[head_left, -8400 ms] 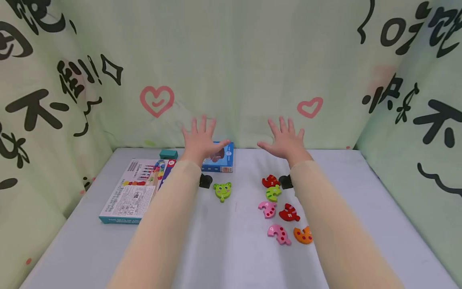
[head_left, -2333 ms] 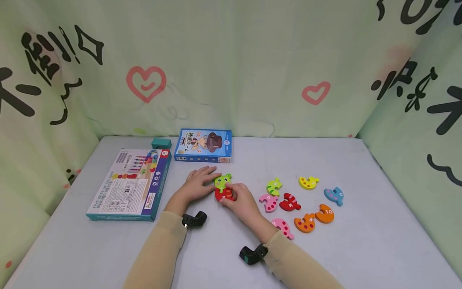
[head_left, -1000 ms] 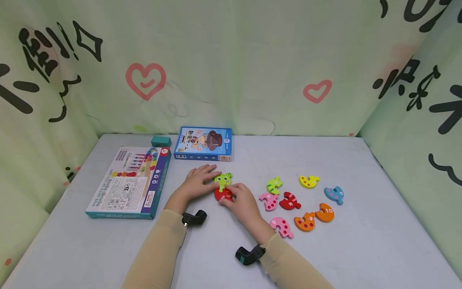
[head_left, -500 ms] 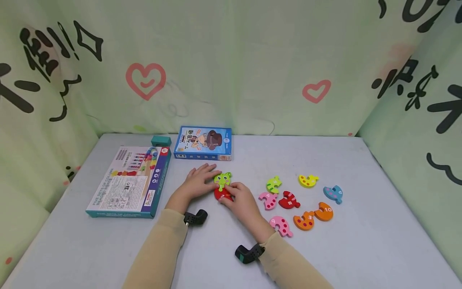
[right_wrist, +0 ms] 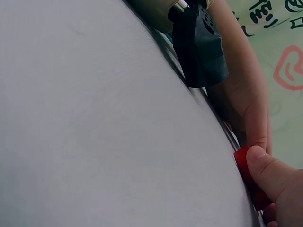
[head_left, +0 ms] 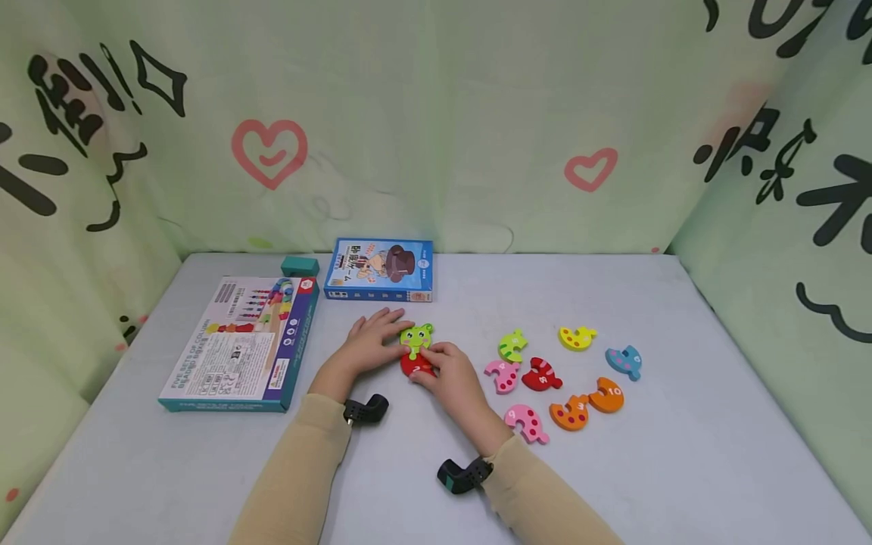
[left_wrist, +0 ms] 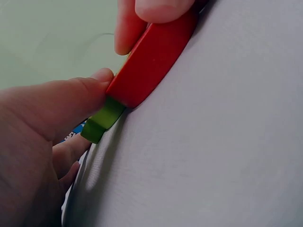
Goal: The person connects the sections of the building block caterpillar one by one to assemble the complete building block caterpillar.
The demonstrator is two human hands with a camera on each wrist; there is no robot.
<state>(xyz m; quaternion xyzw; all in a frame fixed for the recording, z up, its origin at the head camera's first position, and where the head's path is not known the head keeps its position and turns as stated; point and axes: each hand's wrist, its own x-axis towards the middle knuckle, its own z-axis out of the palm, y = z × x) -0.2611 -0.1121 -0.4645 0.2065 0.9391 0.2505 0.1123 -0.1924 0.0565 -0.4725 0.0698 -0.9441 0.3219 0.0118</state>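
Note:
A green frog-head puzzle piece [head_left: 415,340] lies on the table in the head view, directly above a red curved puzzle piece [head_left: 416,363] that meets it; whether they interlock cannot be seen. My left hand [head_left: 371,346] holds the frog head from the left, thumb at its lower side and index finger near its top. In the left wrist view, that thumb touches the seam between the red piece [left_wrist: 154,59] and the green piece [left_wrist: 104,120]. My right hand [head_left: 455,382] pinches the red piece between thumb and index finger, as the right wrist view also shows. Fingers cover part of the red piece.
To the right lie loose pieces: green [head_left: 512,345], yellow [head_left: 576,338], blue [head_left: 624,362], red [head_left: 541,375], two pink [head_left: 526,422] and two orange [head_left: 606,395]. A large box [head_left: 232,348] lies left, with a blue box [head_left: 379,270] and teal block [head_left: 300,266] behind.
Earlier both hands were spread above the far table and the frog head lay alone. The right hand brought the red piece from the right to it. Over the last second, hardly anything moves.

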